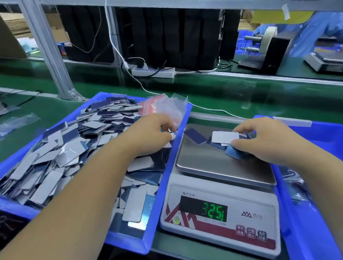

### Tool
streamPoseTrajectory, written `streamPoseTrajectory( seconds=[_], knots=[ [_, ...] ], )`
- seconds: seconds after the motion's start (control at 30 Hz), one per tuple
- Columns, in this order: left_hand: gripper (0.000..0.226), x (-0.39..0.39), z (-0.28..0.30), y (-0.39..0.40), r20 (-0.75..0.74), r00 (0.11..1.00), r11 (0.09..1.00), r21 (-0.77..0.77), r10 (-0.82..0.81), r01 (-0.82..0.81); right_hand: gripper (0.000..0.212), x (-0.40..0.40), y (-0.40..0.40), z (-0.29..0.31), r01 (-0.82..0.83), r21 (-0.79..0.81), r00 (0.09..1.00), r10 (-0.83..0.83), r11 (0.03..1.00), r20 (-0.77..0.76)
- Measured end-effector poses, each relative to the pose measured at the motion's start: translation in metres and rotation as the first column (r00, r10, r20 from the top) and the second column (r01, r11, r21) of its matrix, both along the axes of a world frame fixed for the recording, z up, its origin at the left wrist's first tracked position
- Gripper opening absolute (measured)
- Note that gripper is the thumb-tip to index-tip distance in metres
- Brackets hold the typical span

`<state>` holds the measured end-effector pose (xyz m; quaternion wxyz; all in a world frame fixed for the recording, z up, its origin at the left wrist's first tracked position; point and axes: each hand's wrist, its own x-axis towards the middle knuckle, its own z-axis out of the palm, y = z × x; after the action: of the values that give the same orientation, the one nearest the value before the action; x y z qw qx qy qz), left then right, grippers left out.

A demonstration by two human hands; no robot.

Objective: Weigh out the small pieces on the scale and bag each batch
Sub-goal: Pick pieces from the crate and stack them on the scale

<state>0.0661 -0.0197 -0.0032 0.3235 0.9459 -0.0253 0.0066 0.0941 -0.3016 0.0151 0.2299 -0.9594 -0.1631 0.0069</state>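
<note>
Right hand (270,138) pinches a batch of pieces (225,137) at the scale pan's (210,164) two o'clock, gathering them for bagging; left hand (151,133), fingers curled, picks at the bin's (154,219) one o'clock corner beside the bags (163,105).

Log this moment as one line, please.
stage: weighing | left hand: in tray, by bags | right hand: gripping pieces on scale | bagged: no

Cut off by the right edge: blue bin (330,152). Blurred: scale (220,208) digits. Hidden under right hand (263,139): some small pieces (225,137).
</note>
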Motion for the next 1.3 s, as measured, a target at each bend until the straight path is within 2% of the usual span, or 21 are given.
streamPoseTrajectory(
  seconds=[0.03,0.1,0.17,0.4,0.57,1.03,1.3],
  knots=[
    [0.015,0.000,0.000,0.001,-0.029,1.000,0.997,0.075,-0.003,0.005,0.003,-0.001,0.001,0.000,-0.014,-0.025,1.000,0.014,1.000,0.010],
    [0.007,-0.001,0.000,0.004,-0.122,0.993,0.972,0.234,0.003,0.026,0.016,-0.003,0.000,-0.002,-0.039,-0.079,0.998,0.042,0.996,0.046],
    [0.009,-0.004,0.001,0.005,-0.195,0.981,0.950,0.307,0.008,0.054,0.021,-0.005,-0.001,-0.001,-0.057,-0.077,0.995,0.063,0.995,0.079],
    [0.014,-0.007,0.004,0.005,-0.242,0.970,0.956,0.276,-0.033,0.102,0.005,-0.001,-0.005,0.003,-0.009,0.157,0.993,-0.010,0.987,0.117],
    [0.020,-0.010,0.006,0.004,-0.267,0.961,0.959,0.245,-0.076,0.144,0.002,-0.001,-0.001,-0.003,-0.050,0.162,0.996,0.037,0.986,0.081],
    [0.017,-0.007,0.002,0.008,-0.146,0.978,0.967,0.186,-0.146,0.172,0.005,-0.001,0.000,-0.006,-0.074,0.201,0.996,0.064,0.977,0.057],
    [0.020,-0.004,0.002,0.008,-0.107,0.986,0.960,0.237,-0.126,0.148,0.005,-0.002,0.001,-0.004,-0.073,0.205,0.996,0.063,0.976,0.057]
  ],
)
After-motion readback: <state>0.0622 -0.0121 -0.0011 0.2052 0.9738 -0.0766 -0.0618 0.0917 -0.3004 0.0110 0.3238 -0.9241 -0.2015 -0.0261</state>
